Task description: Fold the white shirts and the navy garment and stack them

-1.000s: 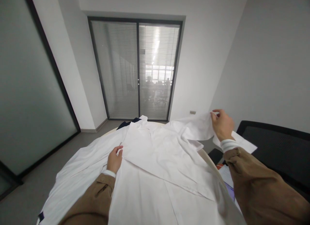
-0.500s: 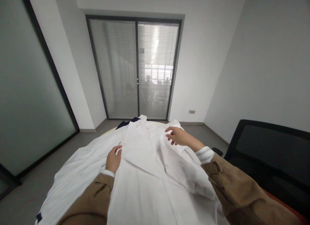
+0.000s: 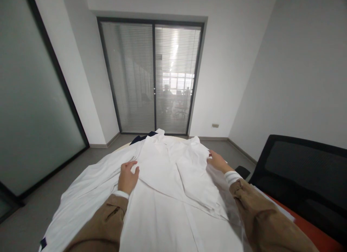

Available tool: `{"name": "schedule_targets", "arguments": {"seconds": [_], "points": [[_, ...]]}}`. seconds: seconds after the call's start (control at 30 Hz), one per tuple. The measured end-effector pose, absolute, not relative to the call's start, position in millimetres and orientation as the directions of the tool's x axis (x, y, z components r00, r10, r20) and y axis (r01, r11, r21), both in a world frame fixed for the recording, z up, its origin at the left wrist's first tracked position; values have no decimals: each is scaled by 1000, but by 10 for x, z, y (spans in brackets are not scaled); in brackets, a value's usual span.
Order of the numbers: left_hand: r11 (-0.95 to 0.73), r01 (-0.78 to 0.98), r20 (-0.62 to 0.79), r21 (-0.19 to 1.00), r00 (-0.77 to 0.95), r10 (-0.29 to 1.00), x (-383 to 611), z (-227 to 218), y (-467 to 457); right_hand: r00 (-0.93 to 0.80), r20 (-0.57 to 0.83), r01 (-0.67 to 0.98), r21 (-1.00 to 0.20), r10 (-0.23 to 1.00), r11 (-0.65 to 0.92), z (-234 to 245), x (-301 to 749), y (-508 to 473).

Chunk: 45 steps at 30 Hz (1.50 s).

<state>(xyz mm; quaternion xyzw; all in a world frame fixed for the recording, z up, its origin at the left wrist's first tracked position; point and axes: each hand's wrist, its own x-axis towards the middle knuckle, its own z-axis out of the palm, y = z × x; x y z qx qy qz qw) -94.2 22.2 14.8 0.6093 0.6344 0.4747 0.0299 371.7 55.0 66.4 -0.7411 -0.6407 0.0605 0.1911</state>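
Observation:
A long white shirt (image 3: 162,208) lies spread out in front of me, with a sleeve (image 3: 195,183) folded across its right half. My left hand (image 3: 128,178) rests on the left side of the shirt, thumb and fingers apart. At the right edge of the shirt, my right hand (image 3: 218,161) has its fingers curled around the cloth by the shoulder area; the fingertips are partly hidden. Below that hand the side of the shirt falls in a shaded fold. More white cloth (image 3: 89,194) spreads out on the left.
Dark navy cloth (image 3: 139,139) shows at the far end beside the pale table edge (image 3: 121,147). To the right stands a black mesh-backed chair (image 3: 303,172) with an orange-red seat (image 3: 311,226). A glass door with blinds (image 3: 130,78) is ahead.
My right hand has moved right and slightly down, from above the shirt to its right edge. The raised sleeve cloth now lies flatter. My left hand has barely shifted.

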Motion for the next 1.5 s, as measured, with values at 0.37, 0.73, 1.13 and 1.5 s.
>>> {"name": "schedule_targets", "arguments": {"seconds": [0.37, 0.73, 1.13, 1.5], "points": [[-721, 459, 276, 520, 708, 650, 473, 672, -223, 232, 332, 863, -504, 914, -36, 522, 3613, 630], [-732, 551, 173, 400, 739, 651, 1351, 450, 22, 133, 438, 903, -424, 889, 73, 602, 3656, 571], [-701, 526, 371, 480, 602, 706, 1189, 468, 68, 254, 498, 881, -473, 829, 14, 443, 3869, 592], [-614, 274, 399, 740, 556, 729, 131, 589, -146, 332, 410, 862, -497, 850, -98, 284, 4183, 619]]}}
